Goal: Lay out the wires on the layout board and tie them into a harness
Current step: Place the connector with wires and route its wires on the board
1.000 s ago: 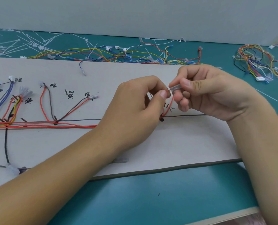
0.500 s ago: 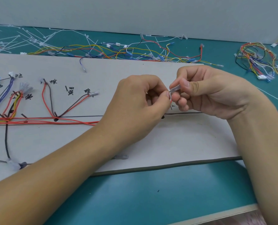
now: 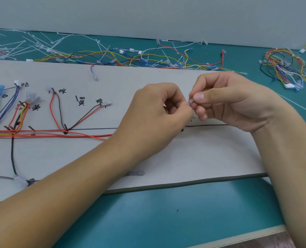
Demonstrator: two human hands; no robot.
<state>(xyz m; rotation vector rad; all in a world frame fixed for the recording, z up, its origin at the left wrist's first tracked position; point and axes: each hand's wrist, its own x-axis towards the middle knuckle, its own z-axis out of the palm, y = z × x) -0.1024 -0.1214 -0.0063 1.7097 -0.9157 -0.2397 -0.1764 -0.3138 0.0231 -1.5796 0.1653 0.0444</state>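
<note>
While left hand (image 3: 152, 119) pinches its end, right hand (image 3: 234, 104) pinches terminal (image 3: 190, 101)

A teal worktop (image 3: 184, 212) met a plain grey wall (image 3: 148, 15) along its far edge. A pale strip (image 3: 256, 236) edged its near side at lower right; a small dark speck (image 3: 177, 210) lay on it.
</note>
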